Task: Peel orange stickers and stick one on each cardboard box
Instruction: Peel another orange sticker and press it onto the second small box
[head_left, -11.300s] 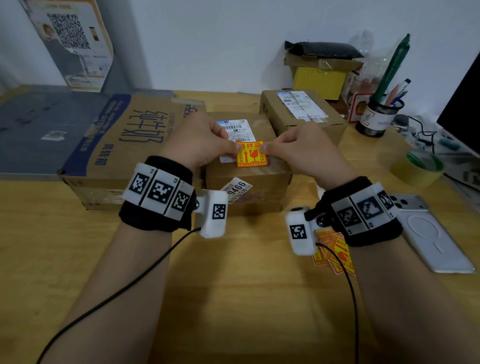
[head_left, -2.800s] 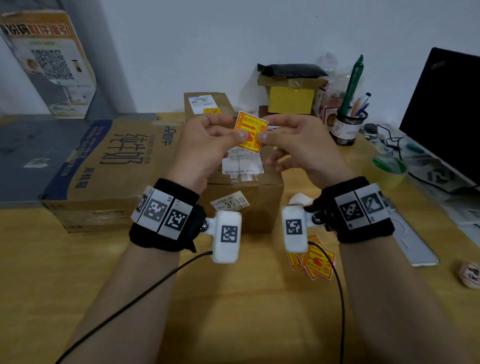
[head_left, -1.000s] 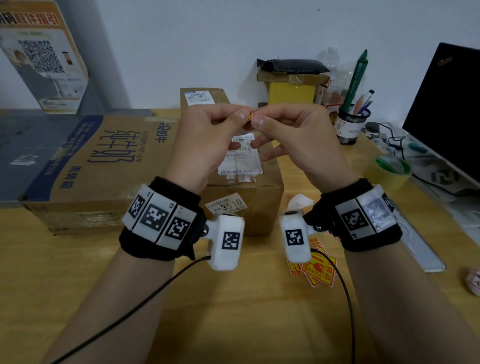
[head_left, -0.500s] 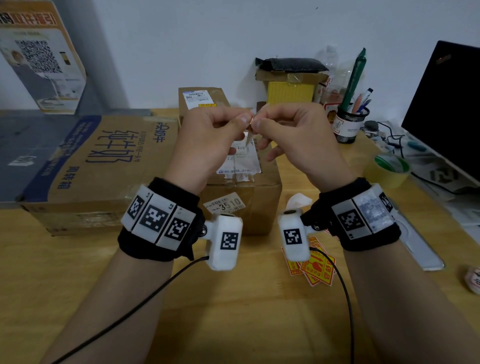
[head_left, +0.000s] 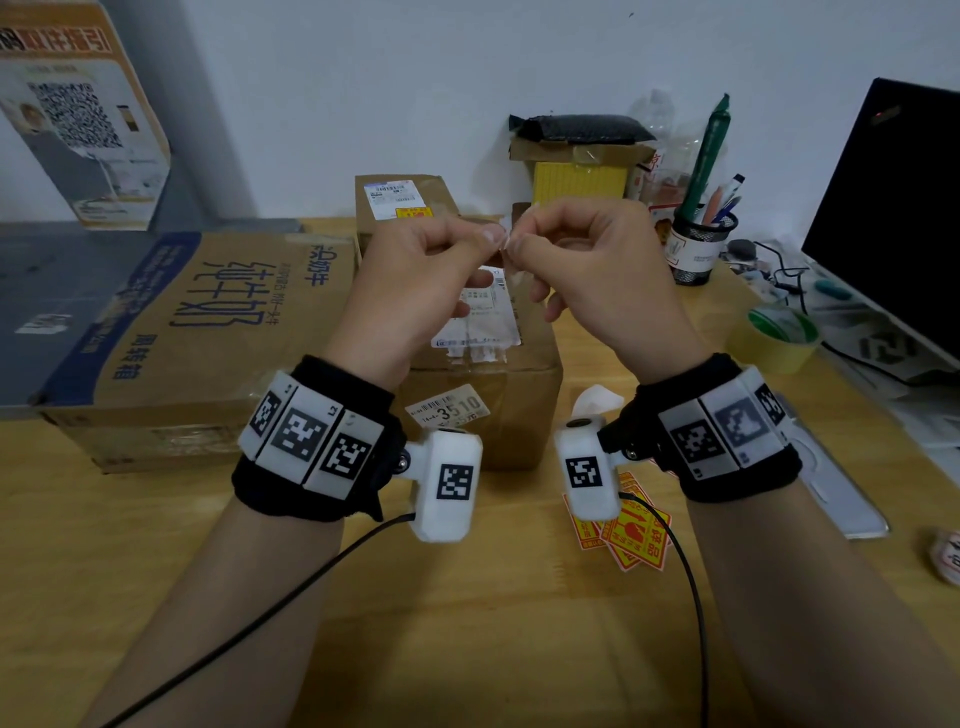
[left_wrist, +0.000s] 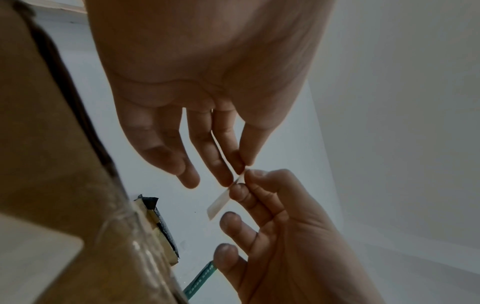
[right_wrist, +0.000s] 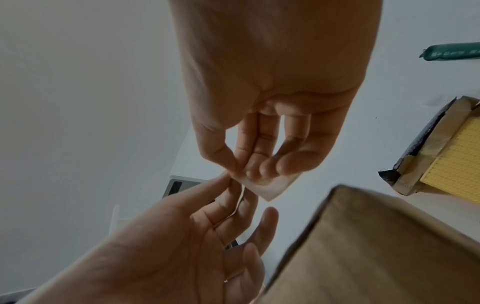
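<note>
Your left hand (head_left: 415, 275) and right hand (head_left: 587, 270) meet fingertip to fingertip above the middle cardboard box (head_left: 488, 374), each pinching the sticker (right_wrist: 267, 186), with clear air around them. A second ago its orange edge showed; now it looks pale. Spare orange stickers (head_left: 631, 535) lie on the wooden bench (head_left: 467, 623), before a white wall.

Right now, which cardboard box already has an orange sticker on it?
The small far box by the wall: an orange sticker sits under its white label. The near box and big printed box show none.
</note>
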